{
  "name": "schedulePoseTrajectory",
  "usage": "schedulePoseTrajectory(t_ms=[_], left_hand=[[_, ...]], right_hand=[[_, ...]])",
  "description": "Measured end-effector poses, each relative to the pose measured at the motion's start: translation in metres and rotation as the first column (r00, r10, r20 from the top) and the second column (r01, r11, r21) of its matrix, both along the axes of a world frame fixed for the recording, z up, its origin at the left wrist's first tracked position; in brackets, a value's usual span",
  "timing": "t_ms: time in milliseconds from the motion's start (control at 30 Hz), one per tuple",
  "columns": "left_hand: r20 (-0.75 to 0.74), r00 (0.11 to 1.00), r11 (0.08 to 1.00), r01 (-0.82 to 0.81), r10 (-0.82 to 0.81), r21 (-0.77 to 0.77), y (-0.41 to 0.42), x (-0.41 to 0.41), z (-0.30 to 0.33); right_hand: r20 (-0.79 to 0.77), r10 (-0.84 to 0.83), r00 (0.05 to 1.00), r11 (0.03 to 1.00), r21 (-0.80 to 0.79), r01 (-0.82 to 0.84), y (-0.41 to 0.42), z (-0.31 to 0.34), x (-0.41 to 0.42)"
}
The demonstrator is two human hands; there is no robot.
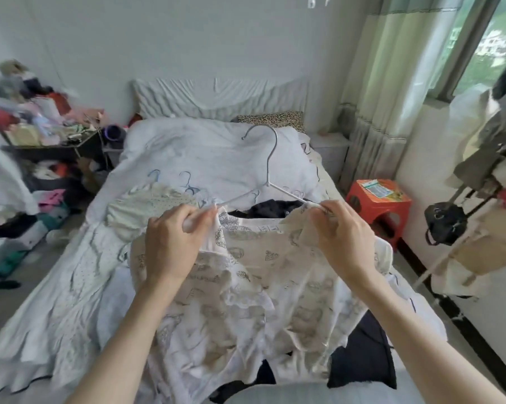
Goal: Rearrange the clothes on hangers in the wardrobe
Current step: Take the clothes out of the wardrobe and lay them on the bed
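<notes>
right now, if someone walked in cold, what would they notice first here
Front and centre, the left hand and right hand each pinch a shoulder of a pale printed shirt on a white hanger, above the bed. An orange stool stands at right, and a cluttered shelf at far left.

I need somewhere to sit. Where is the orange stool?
The orange stool stands on the floor right of the bed, below the curtain and window, right of the right hand.
</notes>
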State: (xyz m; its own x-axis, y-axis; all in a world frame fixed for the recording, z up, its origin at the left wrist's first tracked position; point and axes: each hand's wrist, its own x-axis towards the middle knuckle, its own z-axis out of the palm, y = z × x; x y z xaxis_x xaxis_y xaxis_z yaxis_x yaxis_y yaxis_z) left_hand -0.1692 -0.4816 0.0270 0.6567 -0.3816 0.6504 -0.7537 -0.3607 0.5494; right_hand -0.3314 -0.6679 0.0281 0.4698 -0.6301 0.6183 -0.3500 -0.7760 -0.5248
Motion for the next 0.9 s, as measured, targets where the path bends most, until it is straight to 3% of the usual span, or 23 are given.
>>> schedulePoseTrajectory(t_ms=[100, 467, 633, 900], left_hand=[[-0.015, 1.000, 1.000, 0.008, -0.008, -0.024, 0.000, 0.040, 0.001], [-0.095, 0.991, 0.989, 0.107, -0.097, 0.106, -0.052, 0.212, -0.037], [-0.172, 0.983, 0.975, 0.096, -0.062, 0.200, -0.107, 0.270, -0.050], [-0.289, 0.957, 0.939, 0.115, -0.017, 0.325, -0.211, 0.376, -0.127]], right_hand=[[0.046, 0.011, 0.999, 1.000, -0.007, -0.010, -0.004, 0.000, 0.044], [-0.059, -0.059, 0.997, 0.985, 0.158, 0.067, -0.056, -0.038, 0.203], [-0.165, -0.033, 0.986, 0.972, 0.224, 0.070, -0.113, -0.051, 0.261], [-0.293, 0.033, 0.956, 0.907, 0.409, 0.094, -0.223, -0.118, 0.367]])
